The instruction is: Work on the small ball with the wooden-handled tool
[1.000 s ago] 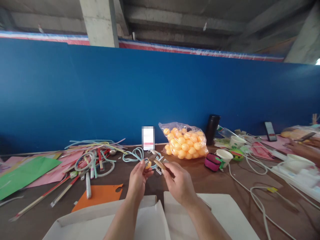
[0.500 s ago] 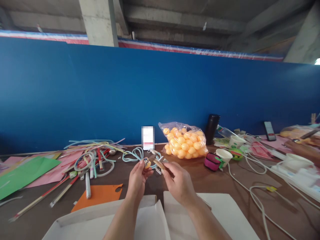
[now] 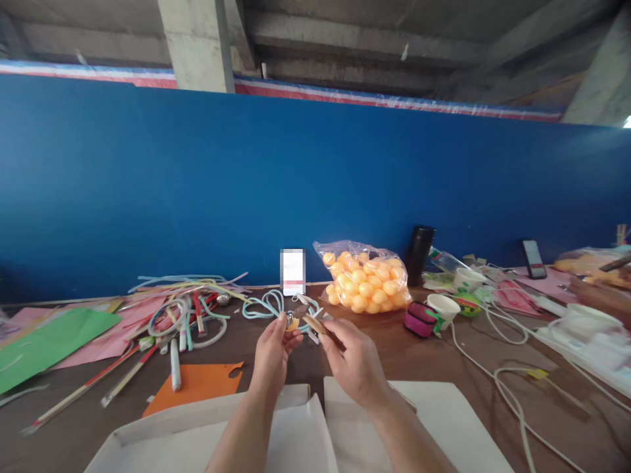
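Observation:
Between the fingertips of my left hand is a small round piece, partly shiny silver and partly orange-yellow; my fingers cover some of it. My right hand is closed round a slim tool with a brown wooden handle. The tool's darker end points at the round piece; whether they touch I cannot tell. Both hands are held over the near part of the table. Behind them lie loops of light blue cord.
A clear bag of orange-yellow balls sits behind my right hand. A phone leans on the blue partition. Tubes and sticks crowd the left, a paper cup and cables the right. White cardboard lies below my forearms.
The round piece has turned slightly in my left fingers, and its silver and orange parts show differently. Both hands have hardly moved; the whole view has shifted a little.

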`<action>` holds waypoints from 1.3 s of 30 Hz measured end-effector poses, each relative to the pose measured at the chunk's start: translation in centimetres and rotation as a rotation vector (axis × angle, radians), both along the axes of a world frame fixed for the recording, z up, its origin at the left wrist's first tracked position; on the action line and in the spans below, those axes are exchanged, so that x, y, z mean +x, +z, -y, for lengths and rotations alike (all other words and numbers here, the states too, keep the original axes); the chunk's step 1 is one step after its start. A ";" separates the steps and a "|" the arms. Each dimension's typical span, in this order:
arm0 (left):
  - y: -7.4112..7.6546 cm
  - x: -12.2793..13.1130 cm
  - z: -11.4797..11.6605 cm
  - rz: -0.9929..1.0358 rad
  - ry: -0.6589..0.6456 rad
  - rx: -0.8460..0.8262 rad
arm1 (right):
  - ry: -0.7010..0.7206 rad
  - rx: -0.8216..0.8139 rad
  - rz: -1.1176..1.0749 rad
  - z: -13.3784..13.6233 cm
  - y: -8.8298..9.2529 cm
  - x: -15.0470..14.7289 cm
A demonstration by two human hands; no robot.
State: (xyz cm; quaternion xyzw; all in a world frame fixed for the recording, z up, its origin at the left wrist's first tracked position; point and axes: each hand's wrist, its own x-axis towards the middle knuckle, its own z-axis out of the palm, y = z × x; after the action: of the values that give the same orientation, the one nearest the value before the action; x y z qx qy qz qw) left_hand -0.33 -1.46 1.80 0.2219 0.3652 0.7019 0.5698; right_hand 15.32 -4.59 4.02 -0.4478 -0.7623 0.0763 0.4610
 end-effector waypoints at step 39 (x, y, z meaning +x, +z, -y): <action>-0.3 -0.1 -0.4 0.011 0.025 -0.005 | 0.004 0.009 0.003 0.1 0.1 0.1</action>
State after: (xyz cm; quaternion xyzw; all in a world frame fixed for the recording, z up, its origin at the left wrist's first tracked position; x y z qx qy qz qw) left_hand -0.39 -1.04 1.47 0.2122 0.3666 0.7093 0.5635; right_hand 15.38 -4.71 4.13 -0.4444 -0.7643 0.0730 0.4616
